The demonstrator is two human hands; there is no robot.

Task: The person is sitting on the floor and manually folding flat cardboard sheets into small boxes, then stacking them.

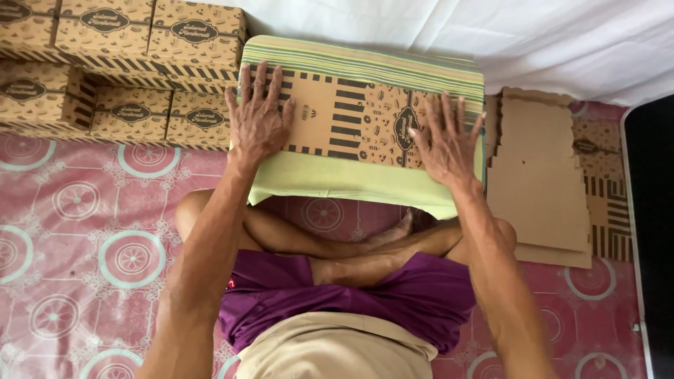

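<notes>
A flat, unfolded brown cardboard box blank (351, 119) with black stripes and an oval emblem lies on a green striped cushion (330, 179) in front of my crossed legs. My left hand (258, 116) presses flat on the blank's left end, fingers spread. Near the oval emblem, my right hand (444, 140) rests palm down on the blank's right end, fingers apart. Neither hand grips anything.
Several folded brown boxes (126, 56) are stacked at the back left on a pink patterned floor mat (91, 238). A pile of flat cardboard blanks (540, 182) lies at the right. White cloth (491, 35) hangs behind, and a dark surface (653, 231) borders the far right.
</notes>
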